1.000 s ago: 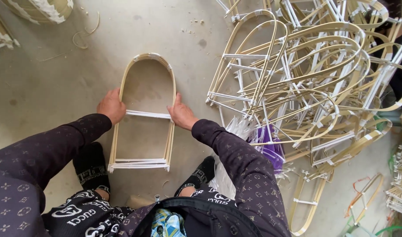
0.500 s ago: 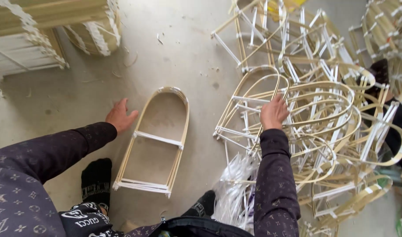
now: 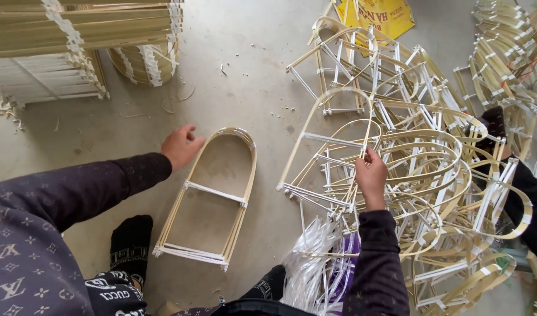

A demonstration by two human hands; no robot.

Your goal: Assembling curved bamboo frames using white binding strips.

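Bamboo frame point(image 3: 333, 146) pinched in the right hand point(image 3: 371, 175), fingers closed on a strip near its arched top, lifting it off the pile point(image 3: 432, 175). A second ago that hand sat on the floor frame point(image 3: 213, 196) with the left; half a second ago it was already over at the pile. So work has shifted from the finished flat frame to picking a fresh one.

Left hand point(image 3: 180, 146) loosely open, holding nothing, fingertips just beside the floor frame's arched end, maybe touching the rim; can't tell for sure.

Held frame: arch end up and away from the person, square base end down-left, near the floor beside the pile. Long axis runs diagonally, tilted, partly raised off the heap.

Floor frame lies flat on concrete between the hands, arch pointing away, slightly right; base end near the person's black sock point(image 3: 131, 246). Long axis roughly toward and away from the person. White binding at crossbar and base.

Outward: white plastic strips point(image 3: 312, 269) by the right forearm, stacked woven panels point(image 3: 46, 52) top left, yellow sheet point(image 3: 385, 14) top, another person's dark sleeve point(image 3: 529, 199) at right edge.
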